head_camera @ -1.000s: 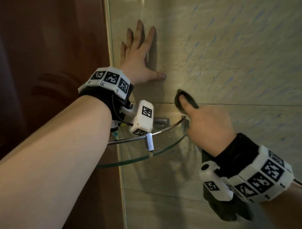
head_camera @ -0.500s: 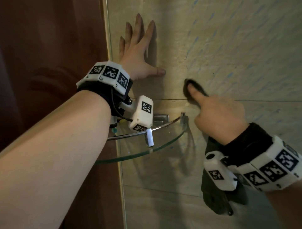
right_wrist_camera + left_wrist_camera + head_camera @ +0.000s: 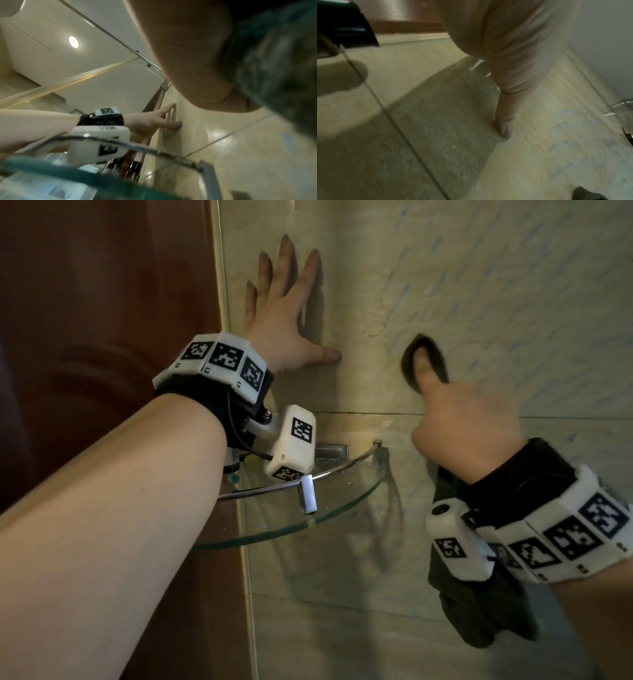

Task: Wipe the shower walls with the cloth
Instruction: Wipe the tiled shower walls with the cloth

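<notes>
While the left hand [image 3: 281, 313] lies flat with fingers spread on the wall [image 3: 479, 285] beside the corner, the head view puts the right hand [image 3: 469, 426] just to its right, above the shelf [image 3: 342, 508], fingers curled round the cloth [image 3: 424, 361]; a fold is pressed to the tile under the thumb and the rest hangs below the wrist. Unwiped wall stretches up and rightward from that hand, the nearer one

From the left wrist, the thumb [image 3: 504, 129] touches tile beside faint blue marks, and a cloth corner [image 3: 583, 193] shows low

From the right wrist, blurred cloth [image 3: 274, 60] fills the palm, the contact itself hidden; the left hand [image 3: 154, 121] shows edge-on against the wall
</notes>
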The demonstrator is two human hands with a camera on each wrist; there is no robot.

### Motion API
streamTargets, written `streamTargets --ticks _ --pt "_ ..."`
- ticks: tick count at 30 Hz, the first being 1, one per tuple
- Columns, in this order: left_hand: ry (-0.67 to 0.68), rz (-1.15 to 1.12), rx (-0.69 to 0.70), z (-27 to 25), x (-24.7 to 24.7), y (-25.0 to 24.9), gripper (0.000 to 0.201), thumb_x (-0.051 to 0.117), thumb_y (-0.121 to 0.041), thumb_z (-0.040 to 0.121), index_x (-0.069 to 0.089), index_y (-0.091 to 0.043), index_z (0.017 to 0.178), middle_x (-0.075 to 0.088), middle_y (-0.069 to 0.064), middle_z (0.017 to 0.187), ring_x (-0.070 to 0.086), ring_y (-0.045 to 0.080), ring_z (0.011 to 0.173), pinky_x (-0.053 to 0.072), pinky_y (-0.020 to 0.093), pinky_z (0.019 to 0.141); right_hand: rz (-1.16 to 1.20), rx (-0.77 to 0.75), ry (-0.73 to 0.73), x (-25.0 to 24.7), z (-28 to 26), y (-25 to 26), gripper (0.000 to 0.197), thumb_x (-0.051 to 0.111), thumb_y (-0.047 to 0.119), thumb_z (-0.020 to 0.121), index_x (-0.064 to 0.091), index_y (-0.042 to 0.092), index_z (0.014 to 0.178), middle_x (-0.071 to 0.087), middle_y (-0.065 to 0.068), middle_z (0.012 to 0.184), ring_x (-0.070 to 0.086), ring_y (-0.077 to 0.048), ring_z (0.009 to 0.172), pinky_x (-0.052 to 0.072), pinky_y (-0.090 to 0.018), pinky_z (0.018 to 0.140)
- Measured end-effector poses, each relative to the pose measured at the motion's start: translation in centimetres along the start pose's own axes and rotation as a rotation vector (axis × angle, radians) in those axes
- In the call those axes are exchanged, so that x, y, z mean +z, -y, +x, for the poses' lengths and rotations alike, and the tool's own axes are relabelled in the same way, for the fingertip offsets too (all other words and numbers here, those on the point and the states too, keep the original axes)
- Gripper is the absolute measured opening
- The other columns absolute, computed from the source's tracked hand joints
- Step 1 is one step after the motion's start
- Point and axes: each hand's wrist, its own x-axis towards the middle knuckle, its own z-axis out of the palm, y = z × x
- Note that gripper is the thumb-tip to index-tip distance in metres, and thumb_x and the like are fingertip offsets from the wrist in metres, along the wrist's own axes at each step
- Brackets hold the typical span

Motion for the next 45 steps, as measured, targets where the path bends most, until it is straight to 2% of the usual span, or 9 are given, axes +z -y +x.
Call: streamTargets --ticks 4,8,17,24,27,29,33,39,45 --pt "-0.003 0.008 0.001 0.0 0.1 0.0 0.114 0.075 -0.049 0.074 -0.005 -0.025 0.152 -0.023 0.007 0.157 -0.023 0.032 0.142 -0.012 0.046 0.115 -0.009 -0.097 0.073 0.6 -0.5 0.1 0.083 0.046 0.017 0.087 -0.001 0.045 0.149 0.039 -0.001 0.076 0.047 -0.023 0.075 0.034 -0.03 0.065" --pt "-0.006 0.01 0.004 0.0 0.1 0.1 0.114 0.074 -0.048 0.074 -0.004 -0.024 0.152 -0.023 0.007 0.157 -0.023 0.032 0.143 -0.012 0.046 0.115 0.125 -0.032 0.013 -0.7 0.1 -0.9 0.081 0.046 0.014 0.087 0.005 0.045 0.15 0.055 -0.011 0.101 0.049 -0.028 0.082 0.035 -0.031 0.067" --pt "-0.001 0.008 0.002 0.1 0.1 0.1 0.113 0.074 -0.048 0.074 -0.005 -0.025 0.152 -0.024 0.007 0.157 -0.024 0.031 0.142 -0.013 0.046 0.115 0.07 -0.046 0.055 1.0 -0.8 -1.1 0.081 0.047 0.017 0.087 0.003 0.048 0.149 0.058 -0.01 0.1 0.056 -0.03 0.088 0.034 -0.03 0.067" --pt "-0.001 0.023 0.004 0.0 0.0 0.1 0.112 0.073 -0.048 0.075 -0.005 -0.024 0.152 -0.023 0.007 0.157 -0.023 0.032 0.143 -0.012 0.046 0.115 0.135 0.095 0.01 1.6 -0.8 -1.6 0.091 0.051 0.016 0.086 -0.013 0.02 0.152 0.06 -0.018 0.109 0.058 -0.035 0.095 0.033 -0.034 0.071" --pt "-0.002 0.023 0.006 -0.1 0.1 0.1 0.112 0.073 -0.048 0.075 -0.005 -0.024 0.152 -0.022 0.008 0.157 -0.023 0.032 0.143 -0.012 0.046 0.115 0.091 -0.007 0.095 2.2 -1.2 -1.3 0.088 0.048 0.016 0.087 -0.011 0.031 0.151 0.058 -0.013 0.1 0.05 -0.029 0.079 0.035 -0.032 0.068" --pt "-0.002 0.023 0.007 0.0 0.1 0.1 0.112 0.073 -0.048 0.076 -0.005 -0.024 0.152 -0.022 0.008 0.157 -0.023 0.032 0.143 -0.012 0.046 0.115 0.091 0.019 0.076 1.5 -0.8 -2.0 0.086 0.048 0.018 0.087 -0.006 0.037 0.151 0.058 -0.014 0.103 0.056 -0.032 0.089 0.035 -0.032 0.07" --pt "-0.005 0.027 0.003 0.0 0.1 0.1 0.113 0.073 -0.049 0.075 -0.005 -0.023 0.152 -0.022 0.008 0.157 -0.022 0.032 0.143 -0.012 0.045 0.115 0.173 0.126 -0.003 0.3 0.2 -2.7 0.09 0.051 0.016 0.086 -0.009 0.027 0.152 0.049 -0.015 0.088 0.053 -0.032 0.083 0.034 -0.034 0.07" --pt "-0.006 0.028 0.0 0.1 0.1 0.1 0.112 0.073 -0.049 0.075 -0.006 -0.024 0.152 -0.022 0.008 0.157 -0.023 0.031 0.143 -0.012 0.044 0.115 0.146 -0.039 0.108 1.6 -1.0 -1.8 0.085 0.047 0.016 0.087 -0.003 0.044 0.15 0.057 -0.013 0.114 0.056 -0.032 0.102 0.035 -0.032 0.071" --pt "-0.017 0.024 0.01 0.0 0.2 0.1 0.114 0.074 -0.048 0.074 -0.004 -0.022 0.152 -0.021 0.009 0.157 -0.022 0.032 0.143 -0.011 0.045 0.115 0.247 0.063 0.014 2.4 -1.2 -1.7 0.087 0.049 0.017 0.085 -0.004 0.038 0.151 0.051 -0.012 0.091 0.055 -0.033 0.089 0.035 -0.033 0.07"
